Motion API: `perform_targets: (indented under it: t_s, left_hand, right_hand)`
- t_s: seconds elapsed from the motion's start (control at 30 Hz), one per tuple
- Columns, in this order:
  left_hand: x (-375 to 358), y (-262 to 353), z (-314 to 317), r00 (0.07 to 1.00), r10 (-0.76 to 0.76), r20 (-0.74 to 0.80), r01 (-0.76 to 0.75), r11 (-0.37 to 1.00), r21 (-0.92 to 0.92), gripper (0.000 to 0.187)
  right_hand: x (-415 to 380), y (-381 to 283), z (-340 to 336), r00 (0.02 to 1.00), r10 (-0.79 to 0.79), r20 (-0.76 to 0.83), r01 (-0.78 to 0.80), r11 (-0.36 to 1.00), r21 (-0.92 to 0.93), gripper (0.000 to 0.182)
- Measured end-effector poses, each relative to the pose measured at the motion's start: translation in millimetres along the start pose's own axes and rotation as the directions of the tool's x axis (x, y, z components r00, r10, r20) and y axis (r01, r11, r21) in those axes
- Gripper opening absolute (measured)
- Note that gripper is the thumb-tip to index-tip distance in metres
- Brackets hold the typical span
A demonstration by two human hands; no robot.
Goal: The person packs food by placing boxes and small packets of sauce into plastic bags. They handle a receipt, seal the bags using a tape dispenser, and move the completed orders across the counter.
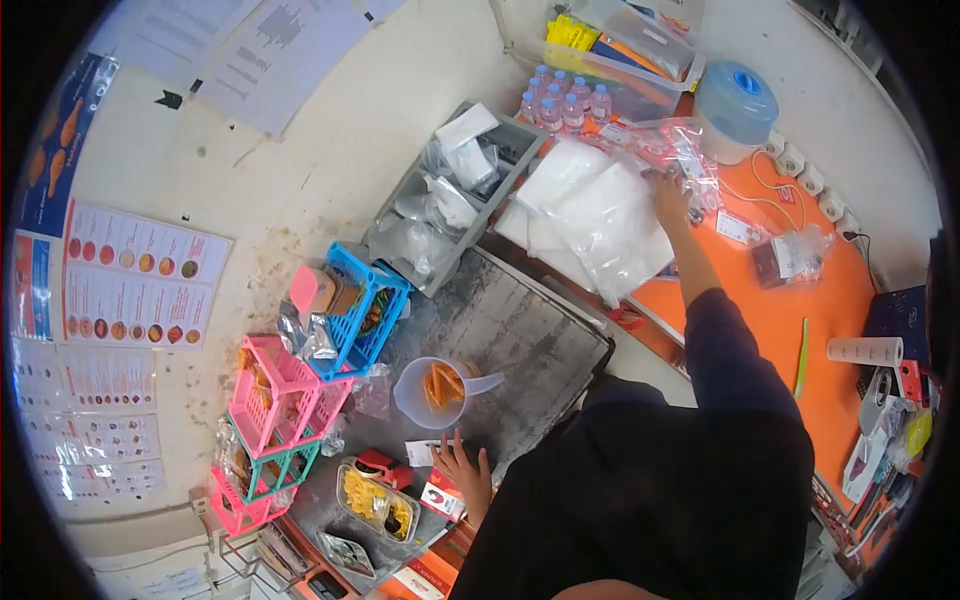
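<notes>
My left hand rests with its fingers spread at the edge of the dark counter, beside a small white and red box and just below a clear measuring jug with orange pieces inside. Near it is a clear tray of yellow food with a red object at its top. My right hand reaches over the orange table to clear and red plastic packaging, right of a stack of white plastic-wrapped packs. Its fingertips are too small and blurred to tell what they hold.
Blue and pink baskets line the wall side of the dark counter. A grey divided bin stands behind. Small bottles, a blue-lidded container and a paper roll are on the orange table.
</notes>
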State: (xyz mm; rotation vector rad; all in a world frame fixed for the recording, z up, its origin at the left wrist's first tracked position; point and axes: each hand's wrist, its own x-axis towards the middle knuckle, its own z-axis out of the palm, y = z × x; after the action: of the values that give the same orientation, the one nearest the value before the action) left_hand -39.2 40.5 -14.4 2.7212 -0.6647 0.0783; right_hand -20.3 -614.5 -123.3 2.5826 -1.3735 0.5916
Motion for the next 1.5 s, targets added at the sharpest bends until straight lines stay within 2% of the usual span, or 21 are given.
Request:
perform_targets:
  t_s: [0.13, 0.2, 0.27, 0.33, 0.37, 0.4, 0.43, 0.53, 0.6, 0.77, 0.83, 0.97, 1.07, 1.13, 1.17, 1.2, 1.27, 1.3, 1.33, 1.43, 1.5]
  left_hand:
    - [26, 12, 2, 0.988, 0.143, 0.060, -0.135, 0.983, -0.126, 0.045]
    - [42, 34, -7, 0.976, 0.185, 0.113, -0.169, 0.976, -0.134, 0.035]
    - [58, 61, -5, 0.990, 0.114, 0.081, -0.055, 0.852, -0.521, 0.032]
    - [70, 95, 6, 0.972, 0.051, 0.229, 0.184, 0.444, -0.877, 0.034]
    - [81, 115, 11, 0.968, 0.083, 0.236, 0.178, 0.435, -0.882, 0.034]
    - [91, 137, 16, 0.877, 0.240, 0.417, 0.421, 0.038, -0.906, 0.044]
    - [87, 151, 18, 0.733, 0.456, 0.505, 0.661, -0.300, -0.688, 0.056]
    - [69, 152, 71, 0.585, 0.585, 0.563, 0.792, -0.261, -0.552, 0.082]
    - [41, 201, 31, 0.373, 0.830, 0.416, 0.799, -0.059, -0.598, 0.088]
    - [-55, 220, 86, -0.107, 0.757, 0.644, 0.789, 0.459, -0.408, 0.066]
    - [-106, 234, 92, -0.071, 0.643, 0.763, 0.644, 0.613, -0.457, 0.042]
    - [-184, 289, 94, -0.222, 0.577, 0.786, 0.587, 0.723, -0.365, 0.026]
    - [-268, 345, 91, -0.115, 0.477, 0.871, 0.444, 0.810, -0.384, 0.023]
    - [-344, 393, 78, -0.119, 0.563, 0.818, 0.133, 0.825, -0.549, 0.023]
    - [-386, 408, 79, -0.144, 0.572, 0.808, 0.129, 0.820, -0.557, 0.023]
    - [-434, 419, 82, -0.242, 0.643, 0.727, 0.156, 0.765, -0.625, 0.024]
    - [-532, 444, 84, -0.354, 0.699, 0.622, 0.210, 0.707, -0.675, 0.024]
    - [-577, 455, 84, -0.508, 0.679, 0.530, 0.175, 0.684, -0.708, 0.025]
    - [-613, 464, 81, -0.645, 0.627, 0.437, 0.138, 0.658, -0.740, 0.025]
    - [-717, 494, 81, -0.725, 0.451, 0.521, 0.108, 0.821, -0.560, 0.031]
    - [-772, 512, 76, -0.751, 0.348, 0.561, 0.169, 0.923, -0.346, 0.030]
  right_hand:
    - [18, 13, -2, 0.997, 0.004, 0.074, -0.016, 0.988, 0.155, 0.040]
    - [8, -2, -41, 0.979, -0.065, -0.195, 0.140, 0.906, 0.400, 0.035]
    - [-38, -23, -114, 0.964, -0.103, -0.243, 0.224, 0.808, 0.546, 0.020]
    - [-109, -33, -174, 0.999, 0.032, -0.034, 0.016, 0.436, 0.900, 0.031]
    - [-146, -32, -186, 0.954, -0.077, -0.289, 0.288, 0.496, 0.819, 0.039]
    - [-175, -25, -253, 0.915, -0.273, -0.298, 0.402, 0.680, 0.613, 0.041]
    - [-213, -16, -274, 0.904, -0.309, -0.295, 0.427, 0.659, 0.619, 0.043]
    - [-315, 22, -323, 0.895, -0.422, -0.145, 0.429, 0.720, 0.545, 0.049]
    - [-381, 51, -337, 0.870, -0.478, -0.119, 0.482, 0.778, 0.404, 0.049]
    - [-524, 109, -384, 0.964, -0.265, 0.012, 0.241, 0.892, 0.382, 0.047]
    - [-571, 132, -410, 0.974, -0.217, 0.063, 0.178, 0.908, 0.379, 0.047]
    - [-645, 176, -461, 0.952, 0.100, 0.291, -0.167, 0.962, 0.215, 0.053]
    - [-705, 214, -490, 0.855, 0.348, 0.385, -0.431, 0.889, 0.155, 0.060]
    - [-748, 255, -498, 0.811, 0.503, 0.299, -0.570, 0.560, 0.602, 0.060]
    - [-764, 271, -512, 0.738, 0.625, 0.253, -0.570, 0.378, 0.730, 0.046]
    - [-782, 288, -529, 0.727, 0.641, 0.245, -0.584, 0.389, 0.712, 0.046]
    - [-822, 319, -561, 0.332, 0.881, 0.337, -0.710, -0.001, 0.704, 0.043]
    - [-851, 336, -562, 0.271, 0.947, 0.172, -0.746, 0.093, 0.659, 0.044]
    - [-877, 354, -572, 0.249, 0.951, 0.181, -0.759, 0.076, 0.647, 0.044]
    - [-940, 411, -615, 0.250, 0.949, 0.194, -0.765, 0.071, 0.640, 0.039]
    - [-971, 444, -637, 0.279, 0.946, 0.166, -0.351, -0.061, 0.934, 0.026]
